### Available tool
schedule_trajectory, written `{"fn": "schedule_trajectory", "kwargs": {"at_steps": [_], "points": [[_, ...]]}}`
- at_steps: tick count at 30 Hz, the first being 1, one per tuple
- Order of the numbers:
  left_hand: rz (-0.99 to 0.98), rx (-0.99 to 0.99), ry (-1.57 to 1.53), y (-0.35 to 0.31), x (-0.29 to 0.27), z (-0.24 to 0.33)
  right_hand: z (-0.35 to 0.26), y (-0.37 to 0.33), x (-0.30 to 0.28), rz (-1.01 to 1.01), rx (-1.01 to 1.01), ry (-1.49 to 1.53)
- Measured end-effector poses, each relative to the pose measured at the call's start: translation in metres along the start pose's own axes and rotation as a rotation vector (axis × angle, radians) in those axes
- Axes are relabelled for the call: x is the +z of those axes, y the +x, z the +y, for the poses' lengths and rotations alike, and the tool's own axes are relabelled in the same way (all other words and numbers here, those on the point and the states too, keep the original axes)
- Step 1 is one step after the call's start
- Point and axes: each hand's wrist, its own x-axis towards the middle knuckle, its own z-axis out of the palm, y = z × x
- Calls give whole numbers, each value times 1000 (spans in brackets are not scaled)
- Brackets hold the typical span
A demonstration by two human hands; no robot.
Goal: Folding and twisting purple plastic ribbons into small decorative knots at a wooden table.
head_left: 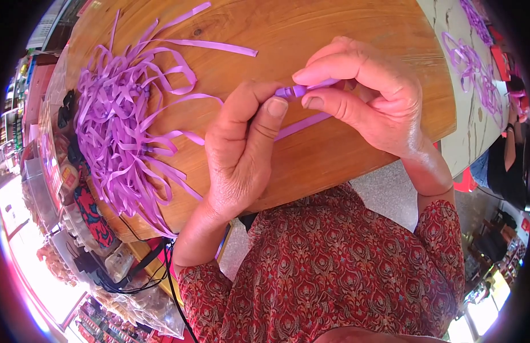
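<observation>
A small purple piece (292, 91), too small to tell whether a clip or a ribbon knot, is between my two hands over the wooden table. My left hand (242, 143) pinches its left end between thumb and bent forefinger. On its other side my right hand (368, 94) is closed in a pinch, with a purple ribbon (324, 84) running between thumb and forefinger. Another length of purple ribbon (302, 126) passes below the hands across the wood. To the left lies a tangled heap of purple ribbons (113, 131), several loose ends reaching toward my left hand.
The wooden tabletop (356, 177) ends close to my body in a patterned red shirt. At the right a pale marble-look table (456, 114) carries more purple ribbons (476, 80), with another person (508, 160) beside it. Dark cables (168, 257) and packed goods crowd the left side.
</observation>
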Motion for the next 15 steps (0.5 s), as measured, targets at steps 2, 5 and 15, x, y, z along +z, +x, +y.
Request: {"fn": "schedule_trajectory", "kwargs": {"at_steps": [2,5,15], "points": [[-7,53,63,0,0,-2,2,-1,1,10,6,11],[-18,133,176,1,-1,-1,3,0,0,10,-2,13],[11,138,197,1,-1,0,2,1,2,-17,-12,19]]}}
